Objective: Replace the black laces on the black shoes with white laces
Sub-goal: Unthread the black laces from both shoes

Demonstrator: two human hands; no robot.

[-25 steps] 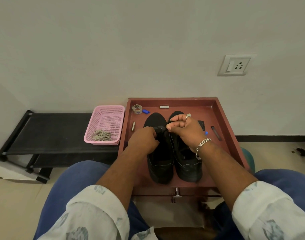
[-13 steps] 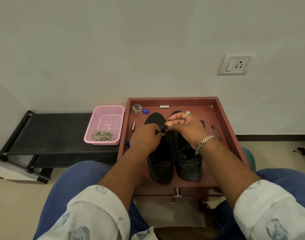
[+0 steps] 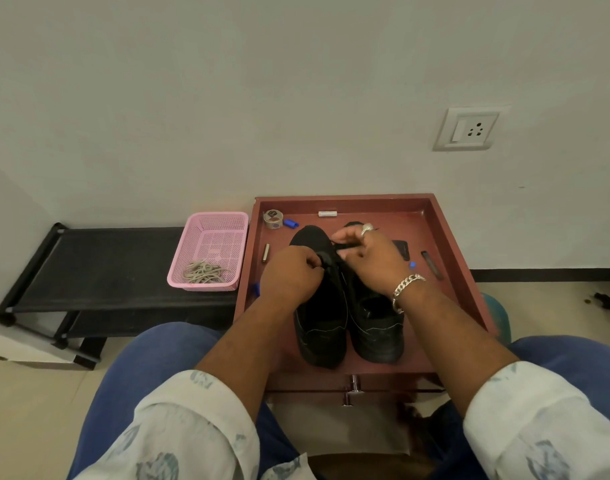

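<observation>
Both black shoes [image 3: 348, 317] sit side by side mid-tray, heels toward the near edge of the red tray [image 3: 449, 237], toes toward the far edge. Left hand [image 3: 291, 278] is curled shut, fingertips pinching something dark at the lace area of the left shoe, most likely the black lace [image 3: 331, 259], though black on black makes it hard to confirm. Right hand [image 3: 371, 252] is half closed above the gap between the toes, thumb and forefinger apparently pinching the same strand; exact grip not resolvable. White laces [image 3: 204, 271] lie bunched in the near end of the pink basket [image 3: 211, 237], off the tray's left edge on the black bench [image 3: 106, 265]. Judging by that, unlacing is barely begun. Risks: a hard pull on a lace caught in an eyelet could drag the unbraced shoe into the small bits near the tray's far-left corner, tape roll [image 3: 273, 218] and blue cap [image 3: 290, 223]. Low contrast makes a missed eyelet likely.
</observation>
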